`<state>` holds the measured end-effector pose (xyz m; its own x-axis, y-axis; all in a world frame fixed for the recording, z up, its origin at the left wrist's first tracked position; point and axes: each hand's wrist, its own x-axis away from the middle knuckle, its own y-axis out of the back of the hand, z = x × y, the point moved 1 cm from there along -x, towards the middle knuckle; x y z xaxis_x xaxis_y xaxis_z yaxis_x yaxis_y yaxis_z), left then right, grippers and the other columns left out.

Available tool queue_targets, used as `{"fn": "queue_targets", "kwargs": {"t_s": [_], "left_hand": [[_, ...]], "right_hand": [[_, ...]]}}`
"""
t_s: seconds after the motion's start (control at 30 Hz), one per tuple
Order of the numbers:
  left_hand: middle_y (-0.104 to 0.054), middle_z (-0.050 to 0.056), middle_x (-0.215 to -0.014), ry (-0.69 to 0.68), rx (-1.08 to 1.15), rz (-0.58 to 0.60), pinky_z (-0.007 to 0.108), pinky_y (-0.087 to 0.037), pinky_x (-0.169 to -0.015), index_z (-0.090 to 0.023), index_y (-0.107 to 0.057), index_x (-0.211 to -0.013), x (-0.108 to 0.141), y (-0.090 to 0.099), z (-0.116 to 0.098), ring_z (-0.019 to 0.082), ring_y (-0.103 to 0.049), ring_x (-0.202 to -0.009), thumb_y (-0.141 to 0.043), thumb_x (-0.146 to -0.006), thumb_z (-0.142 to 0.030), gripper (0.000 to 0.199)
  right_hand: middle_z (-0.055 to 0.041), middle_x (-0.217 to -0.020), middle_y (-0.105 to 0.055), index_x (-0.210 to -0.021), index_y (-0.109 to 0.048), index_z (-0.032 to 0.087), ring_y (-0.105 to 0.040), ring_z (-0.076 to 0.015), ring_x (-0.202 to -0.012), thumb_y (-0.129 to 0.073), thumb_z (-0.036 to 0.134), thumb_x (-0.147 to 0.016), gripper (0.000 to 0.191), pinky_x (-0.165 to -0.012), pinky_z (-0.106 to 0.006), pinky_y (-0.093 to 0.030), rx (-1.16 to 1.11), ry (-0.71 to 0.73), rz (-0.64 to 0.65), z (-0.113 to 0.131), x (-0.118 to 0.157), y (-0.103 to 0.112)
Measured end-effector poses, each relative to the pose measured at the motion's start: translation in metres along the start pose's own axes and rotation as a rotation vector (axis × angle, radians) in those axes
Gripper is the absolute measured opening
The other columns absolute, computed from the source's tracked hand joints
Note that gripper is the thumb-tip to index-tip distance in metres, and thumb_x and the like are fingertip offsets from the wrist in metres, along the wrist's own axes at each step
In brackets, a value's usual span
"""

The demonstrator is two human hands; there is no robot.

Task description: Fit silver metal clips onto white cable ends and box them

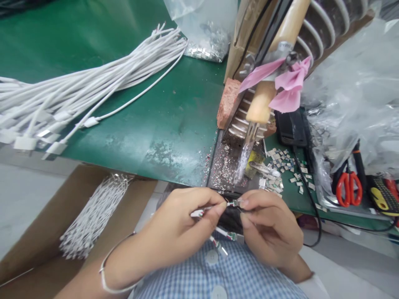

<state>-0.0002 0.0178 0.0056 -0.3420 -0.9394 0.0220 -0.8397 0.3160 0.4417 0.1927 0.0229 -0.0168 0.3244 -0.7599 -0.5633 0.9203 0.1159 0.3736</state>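
Wired cable end (230,204), one, before your checked garment (199,270).
Your left hand (190,224) pinched it; your right hand (271,228) narrowed at its metal tip (236,203), grip unclear. Fine handling, seemingly; steadiness was called for.

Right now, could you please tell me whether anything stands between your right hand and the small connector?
Nothing visible does: the right hand has its fingertips right at the small connector, and the left hand pinches just beside it.

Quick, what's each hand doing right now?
Left hand: closed, pinching a white cable.
Right hand: fingertips pinched at the small metal connector on its end.
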Motion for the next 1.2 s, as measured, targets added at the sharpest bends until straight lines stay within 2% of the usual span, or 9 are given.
{"fn": "queue_targets", "kwargs": {"t_s": [0.17,0.33,0.8,1.07,1.2], "left_hand": [[-0.068,-0.005,-0.066,0.000,-0.039,-0.068,0.016,-0.044,-0.054,-0.017,-0.066,-0.078,-0.006,0.003,-0.002,0.008,-0.059,-0.055,-0.053,-0.088,-0.013,0.017],[-0.068,-0.003,-0.062,-0.032,-0.050,-0.077,0.018,-0.044,-0.050,-0.017,-0.066,-0.077,-0.010,0.010,-0.004,0.009,-0.058,-0.052,-0.052,-0.089,-0.014,0.018],[-0.065,-0.004,-0.059,-0.017,-0.060,-0.112,0.017,-0.042,-0.049,-0.016,-0.067,-0.076,-0.011,0.014,-0.010,0.007,-0.055,-0.050,-0.053,-0.088,-0.013,0.019],[-0.068,-0.005,-0.064,-0.048,-0.094,-0.088,0.018,-0.045,-0.055,-0.017,-0.067,-0.079,-0.004,0.010,-0.007,0.008,-0.059,-0.053,-0.056,-0.087,-0.011,0.015],[-0.069,-0.005,-0.066,-0.057,-0.103,-0.094,0.018,-0.045,-0.056,-0.018,-0.067,-0.080,-0.003,0.008,-0.006,0.008,-0.060,-0.055,-0.056,-0.086,-0.010,0.015]], "right_hand": [[-0.0044,-0.094,-0.064,-0.089,-0.062,0.018,-0.064,-0.0174,-0.088,-0.060,0.000,-0.076,0.023,-0.076,-0.035,-0.058,0.034,-0.054,-0.027,-0.001,-0.003,-0.003],[-0.0033,-0.092,-0.064,-0.087,-0.064,0.019,-0.064,-0.0162,-0.084,-0.061,0.001,-0.078,0.020,-0.073,-0.033,-0.057,0.045,-0.095,-0.060,0.000,-0.012,-0.005],[-0.0032,-0.091,-0.064,-0.086,-0.064,0.021,-0.064,-0.0175,-0.083,-0.062,0.006,-0.078,0.017,-0.070,-0.034,-0.057,0.082,-0.075,-0.037,0.001,-0.015,-0.002],[-0.0046,-0.094,-0.063,-0.088,-0.063,0.018,-0.064,-0.0176,-0.085,-0.061,0.000,-0.074,0.023,-0.075,-0.035,-0.058,0.024,-0.038,0.009,0.002,-0.009,-0.002],[-0.0048,-0.093,-0.064,-0.087,-0.063,0.020,-0.065,-0.0184,-0.085,-0.060,0.001,-0.075,0.023,-0.072,-0.035,-0.059,0.032,-0.032,0.016,0.001,-0.009,-0.001]]}}
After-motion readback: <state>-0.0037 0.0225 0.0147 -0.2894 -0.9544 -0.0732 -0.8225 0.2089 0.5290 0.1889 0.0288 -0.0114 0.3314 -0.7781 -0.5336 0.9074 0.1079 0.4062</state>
